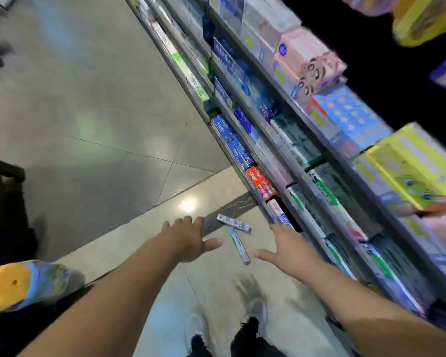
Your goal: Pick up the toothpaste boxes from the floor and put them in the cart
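Both hands, left (188, 238) and right (289, 249), are spread, nothing gripped; the two toothpaste boxes (234, 223) could be knocked under the shelf (245, 176).

Two slim toothpaste boxes (234, 223) (240, 246) on pale tiled floor (88, 112), between open-fingered left hand (188, 239) and right hand (287, 249), both empty; stocked metal shelving (281, 140) at right.

support: tiled floor (93, 130) | on it: two toothpaste boxes (234, 224), touching, beside shelving (242, 161)
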`<state>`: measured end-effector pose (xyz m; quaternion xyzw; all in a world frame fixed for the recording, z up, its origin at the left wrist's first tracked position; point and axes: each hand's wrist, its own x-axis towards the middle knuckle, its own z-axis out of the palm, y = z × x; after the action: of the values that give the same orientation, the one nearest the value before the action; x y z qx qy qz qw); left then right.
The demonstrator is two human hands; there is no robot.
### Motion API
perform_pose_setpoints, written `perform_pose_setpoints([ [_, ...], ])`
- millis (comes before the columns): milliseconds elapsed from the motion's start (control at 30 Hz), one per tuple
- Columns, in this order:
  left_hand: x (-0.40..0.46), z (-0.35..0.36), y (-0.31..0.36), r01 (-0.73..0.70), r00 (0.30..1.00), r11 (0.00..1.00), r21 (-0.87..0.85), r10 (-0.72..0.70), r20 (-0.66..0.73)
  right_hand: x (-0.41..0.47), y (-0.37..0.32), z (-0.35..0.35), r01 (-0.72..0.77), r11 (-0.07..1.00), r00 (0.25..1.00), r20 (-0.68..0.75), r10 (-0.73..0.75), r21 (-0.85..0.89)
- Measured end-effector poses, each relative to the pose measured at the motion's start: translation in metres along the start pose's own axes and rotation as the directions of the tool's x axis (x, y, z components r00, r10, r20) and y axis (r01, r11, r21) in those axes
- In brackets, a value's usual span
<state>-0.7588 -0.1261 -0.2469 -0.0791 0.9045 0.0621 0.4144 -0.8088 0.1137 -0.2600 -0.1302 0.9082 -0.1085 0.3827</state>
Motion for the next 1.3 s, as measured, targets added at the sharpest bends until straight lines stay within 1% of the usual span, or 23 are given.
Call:
perform_pose_setpoints([
  [100, 0.073, 0.039, -0.004, -0.032, 0.999, 0.999, 0.027, 0.032, 0.027, 0.063, 0.019, 0.047, -0.075, 0.996, 0.997, 0.023, 0.073, 0.057],
  [233, 0.175, 0.104, -0.007, -0.112, 0.993, 0.981, 0.159, 0.107, 0.040, 0.143, 0.045, 0.125, -0.169, 0.980, 0.985, 0.044, 0.165, 0.109],
  [367, 0.275, 0.165, -0.010, -0.150, 0.989, 0.973, 0.176, 0.149, 0.021, 0.223, 0.071, 0.204, -0.227, 0.966, 0.974, 0.053, 0.222, 0.127],
  [433, 0.324, 0.195, -0.011, -0.170, 0.985, 0.968, 0.186, 0.166, 0.036, 0.259, 0.083, 0.247, -0.258, 0.954, 0.966, 0.037, 0.255, 0.155],
  [567, 0.417, 0.251, -0.013, -0.223, 0.974, 0.937, 0.270, 0.225, 0.024, 0.322, 0.106, 0.329, -0.277, 0.943, 0.960, 0.022, 0.278, 0.182],
  [633, 0.462, 0.273, -0.011, -0.261, 0.960, 0.918, 0.298, 0.280, -0.020, 0.346, 0.121, 0.362, -0.282, 0.940, 0.958, 0.010, 0.285, 0.195],
  [700, 0.501, 0.289, -0.009, -0.306, 0.935, 0.889, 0.340, 0.348, -0.068, 0.371, 0.137, 0.391, -0.270, 0.948, 0.961, -0.011, 0.276, 0.170],
  [767, 0.531, 0.303, -0.008, -0.323, 0.915, 0.838, 0.439, 0.395, -0.083, 0.393, 0.148, 0.413, -0.249, 0.962, 0.968, -0.002, 0.251, 0.111],
  [900, 0.567, 0.324, -0.002, -0.273, 0.915, 0.779, 0.565, 0.391, -0.098, 0.419, 0.153, 0.443, -0.208, 0.978, 0.978, -0.009, 0.208, -0.020],
  [1000, 0.576, 0.327, 0.012, -0.239, 0.896, 0.749, 0.618, 0.415, -0.156, 0.421, 0.150, 0.455, -0.187, 0.979, 0.978, -0.114, 0.177, -0.080],
  [1033, 0.576, 0.326, 0.016, -0.232, 0.899, 0.741, 0.630, 0.411, -0.152, 0.420, 0.151, 0.457, -0.187, 0.980, 0.975, -0.139, 0.176, -0.074],
  [1067, 0.573, 0.324, 0.018, -0.231, 0.911, 0.747, 0.624, 0.391, -0.131, 0.417, 0.151, 0.457, -0.197, 0.979, 0.971, -0.147, 0.188, -0.052],
  [1167, 0.548, 0.311, 0.011, -0.194, 0.958, 0.857, 0.478, 0.269, -0.094, 0.395, 0.150, 0.444, -0.297, 0.953, 0.945, -0.126, 0.302, 0.056],
  [1233, 0.519, 0.297, 0.003, -0.179, 0.968, 0.909, 0.376, 0.231, -0.099, 0.368, 0.145, 0.424, -0.375, 0.911, 0.917, -0.078, 0.392, 0.172],
  [1300, 0.482, 0.278, -0.005, -0.161, 0.975, 0.933, 0.322, 0.201, -0.093, 0.337, 0.136, 0.399, -0.428, 0.854, 0.893, -0.011, 0.451, 0.296],
])
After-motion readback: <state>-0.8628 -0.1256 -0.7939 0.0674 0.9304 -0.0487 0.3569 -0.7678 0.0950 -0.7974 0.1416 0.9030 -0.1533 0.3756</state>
